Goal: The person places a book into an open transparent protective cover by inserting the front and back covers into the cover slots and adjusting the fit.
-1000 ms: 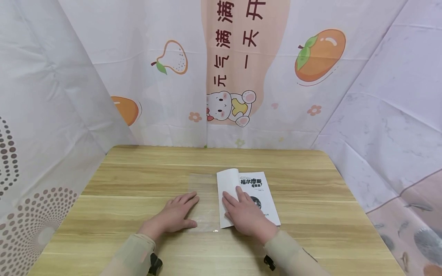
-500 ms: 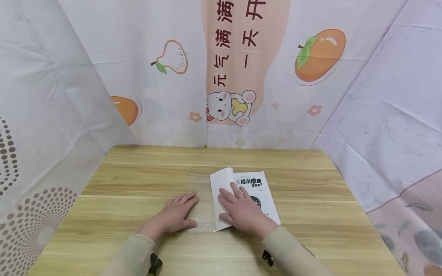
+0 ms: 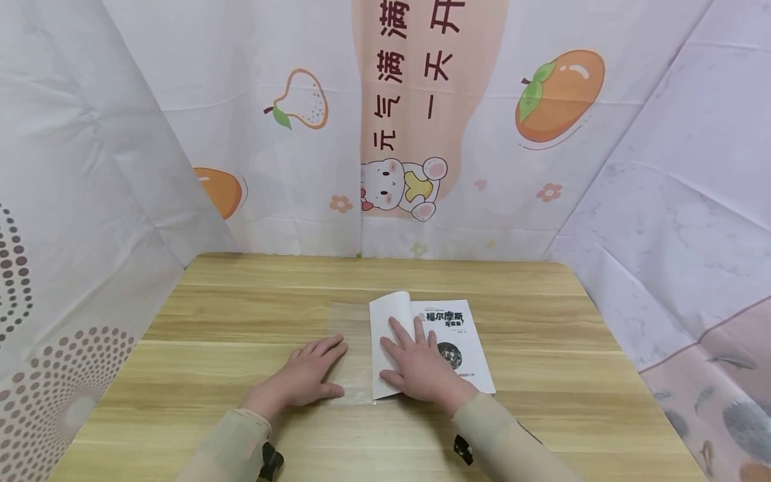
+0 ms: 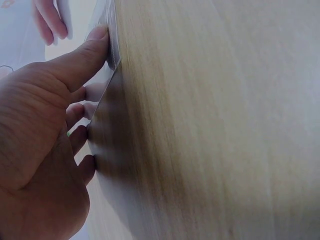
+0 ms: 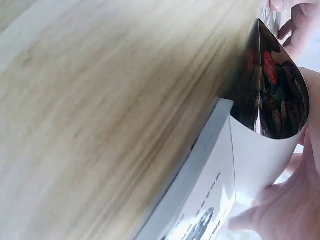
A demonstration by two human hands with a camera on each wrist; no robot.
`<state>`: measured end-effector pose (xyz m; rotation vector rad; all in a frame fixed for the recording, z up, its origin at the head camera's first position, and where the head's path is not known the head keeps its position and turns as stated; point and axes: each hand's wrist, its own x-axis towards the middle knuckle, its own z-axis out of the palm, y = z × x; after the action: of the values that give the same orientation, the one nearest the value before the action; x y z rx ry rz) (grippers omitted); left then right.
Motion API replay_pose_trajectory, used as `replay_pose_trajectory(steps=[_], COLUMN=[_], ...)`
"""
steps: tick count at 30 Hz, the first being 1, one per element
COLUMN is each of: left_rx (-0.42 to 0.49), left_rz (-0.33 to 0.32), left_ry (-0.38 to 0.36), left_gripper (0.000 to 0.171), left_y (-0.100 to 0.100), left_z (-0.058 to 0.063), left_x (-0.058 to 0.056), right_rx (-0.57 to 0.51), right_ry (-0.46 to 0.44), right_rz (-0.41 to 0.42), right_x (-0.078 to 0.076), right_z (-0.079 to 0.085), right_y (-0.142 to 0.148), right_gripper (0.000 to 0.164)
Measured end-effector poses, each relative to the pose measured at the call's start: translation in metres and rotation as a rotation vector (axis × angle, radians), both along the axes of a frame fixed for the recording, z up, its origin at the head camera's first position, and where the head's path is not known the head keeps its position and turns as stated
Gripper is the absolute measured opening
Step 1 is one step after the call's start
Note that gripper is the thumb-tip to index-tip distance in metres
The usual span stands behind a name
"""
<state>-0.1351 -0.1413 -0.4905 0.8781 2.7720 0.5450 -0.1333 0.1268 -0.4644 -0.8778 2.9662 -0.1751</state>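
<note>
A paperback book (image 3: 468, 348) lies right of centre, its title page with dark Chinese lettering and a round dark picture facing up. Its front cover (image 3: 385, 309) is turned to the left, white inner side up, curving up from the spine. My right hand (image 3: 424, 367) presses on that cover with spread fingers. In the right wrist view the cover's glossy dark outer face (image 5: 280, 100) shows beneath the curve. A clear plastic sheet (image 3: 359, 341) extends left from under the cover. My left hand (image 3: 301, 376) rests on its left part, fingers extended; in the left wrist view the thumb (image 4: 92, 47) touches the plastic.
The wooden table (image 3: 241, 288) has rounded back corners. Behind it hangs a white curtain (image 3: 253, 154) printed with fruit and lettering, and more cloth hangs at both sides. Black wrist cameras (image 3: 271, 460) sit at both forearms.
The turned cover has swung left over the plastic, and the book has shifted slightly to the right. My right hand's fingers have spread wider. The left hand stays in place.
</note>
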Motion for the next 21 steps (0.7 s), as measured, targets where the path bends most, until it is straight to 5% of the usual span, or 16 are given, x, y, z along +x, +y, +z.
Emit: replay_pose_trajectory(steps=[6,21], left_rx=[0.004,-0.027], left_rz=[-0.001,0.015], left_ry=[-0.002,-0.019], left_gripper=[0.079,0.078], left_y=[0.0005,0.0027], left_z=[0.0024,0.0069], left_x=[0.0004,0.0016], right_rx=[-0.057,-0.09], right_ry=[-0.064,-0.052], right_rz=[-0.029,-0.01], right_x=[-0.0002,-0.003], right_z=[-0.0014,-0.003], right_y=[0.0009,0.0052], right_gripper=[0.059,0.056])
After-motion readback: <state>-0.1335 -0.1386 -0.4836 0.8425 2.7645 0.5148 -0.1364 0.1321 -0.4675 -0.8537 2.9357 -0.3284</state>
